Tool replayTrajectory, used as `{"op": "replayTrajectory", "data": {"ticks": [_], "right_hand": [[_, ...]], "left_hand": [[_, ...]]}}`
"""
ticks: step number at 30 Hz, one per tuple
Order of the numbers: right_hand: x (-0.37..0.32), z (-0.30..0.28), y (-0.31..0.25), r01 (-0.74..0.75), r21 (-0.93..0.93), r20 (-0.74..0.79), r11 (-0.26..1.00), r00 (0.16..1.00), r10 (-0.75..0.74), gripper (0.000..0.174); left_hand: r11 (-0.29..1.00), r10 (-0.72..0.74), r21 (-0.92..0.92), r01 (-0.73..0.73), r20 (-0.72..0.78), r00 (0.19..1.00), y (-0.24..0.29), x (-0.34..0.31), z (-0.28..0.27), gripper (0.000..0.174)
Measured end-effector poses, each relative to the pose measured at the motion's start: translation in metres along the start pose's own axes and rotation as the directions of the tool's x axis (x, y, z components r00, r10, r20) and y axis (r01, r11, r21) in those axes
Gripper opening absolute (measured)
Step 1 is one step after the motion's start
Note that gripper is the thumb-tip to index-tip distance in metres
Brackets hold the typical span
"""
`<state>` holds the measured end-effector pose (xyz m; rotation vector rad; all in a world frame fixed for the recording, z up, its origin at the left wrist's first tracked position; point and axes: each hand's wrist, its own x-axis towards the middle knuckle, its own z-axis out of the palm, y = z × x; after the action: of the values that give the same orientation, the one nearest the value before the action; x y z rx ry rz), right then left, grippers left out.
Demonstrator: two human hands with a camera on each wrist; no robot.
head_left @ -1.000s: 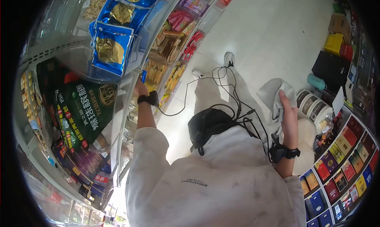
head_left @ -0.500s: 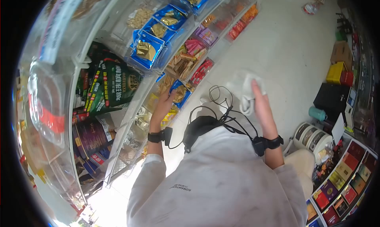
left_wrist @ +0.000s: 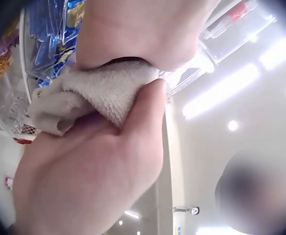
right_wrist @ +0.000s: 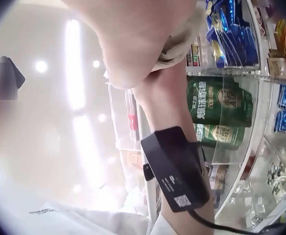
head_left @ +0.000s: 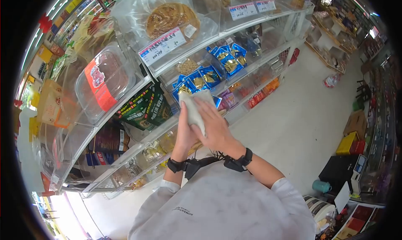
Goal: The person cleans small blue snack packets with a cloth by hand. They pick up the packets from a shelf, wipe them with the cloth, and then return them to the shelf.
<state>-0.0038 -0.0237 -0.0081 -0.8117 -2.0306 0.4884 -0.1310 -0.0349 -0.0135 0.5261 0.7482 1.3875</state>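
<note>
A pale grey cloth [head_left: 194, 110] is pressed between both hands in front of the shelf. In the left wrist view its fluffy folds lie against the left palm, with the left thumb over them. My left hand [head_left: 184, 129] holds the cloth from the left side, thumb pointing up along it. My right hand [head_left: 215, 129] lies over the cloth, fingers straight and slanting up to the left. The right palm is hidden. Just beyond the cloth are blue and gold packets [head_left: 200, 79] in a clear bin.
Price labels [head_left: 163, 45] line the upper shelf edge. At left sits a clear tub with a red band [head_left: 100, 85]. Green bags [head_left: 148, 108] stand below, behind a clear panel. Pale floor [head_left: 268, 135] runs to the right, past a black box [head_left: 341, 173].
The right hand has brought the cloth left, up to the left hand. The left hand has left a blue packet on the lower shelf. The view has turned toward the shelf.
</note>
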Motion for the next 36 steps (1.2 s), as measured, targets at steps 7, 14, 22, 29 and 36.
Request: {"op": "replayTrajectory", "data": {"ticks": [7,14,22,29,36], "right_hand": [[0.012,-0.009,0.086,-0.699,0.393,0.244,0.598,0.706,0.665,0.050],[-0.002,-0.011,0.055,-0.519,0.765,0.255,0.380,0.788,0.561,0.047],[0.013,-0.015,0.048,-0.572,0.344,0.101,0.744,0.811,0.577,0.028],[0.044,0.014,-0.027,0.013,0.057,0.099,0.998,0.995,-0.019,0.053],[0.066,0.021,0.026,-0.624,0.125,0.332,0.771,0.759,0.560,0.053]], "left_hand": [[0.799,0.092,0.601,-0.029,-0.075,0.993,0.001,-0.005,0.002,0.043],[0.882,0.252,0.403,-0.242,0.029,0.967,0.003,0.019,-0.015,0.037],[0.895,0.261,0.356,-0.269,0.071,0.963,0.007,0.018,-0.013,0.052],[0.981,0.068,-0.177,-0.074,-0.036,0.997,0.032,0.011,-0.007,0.057],[0.991,0.122,-0.054,-0.121,0.013,0.992,0.022,-0.001,-0.026,0.054]]}}
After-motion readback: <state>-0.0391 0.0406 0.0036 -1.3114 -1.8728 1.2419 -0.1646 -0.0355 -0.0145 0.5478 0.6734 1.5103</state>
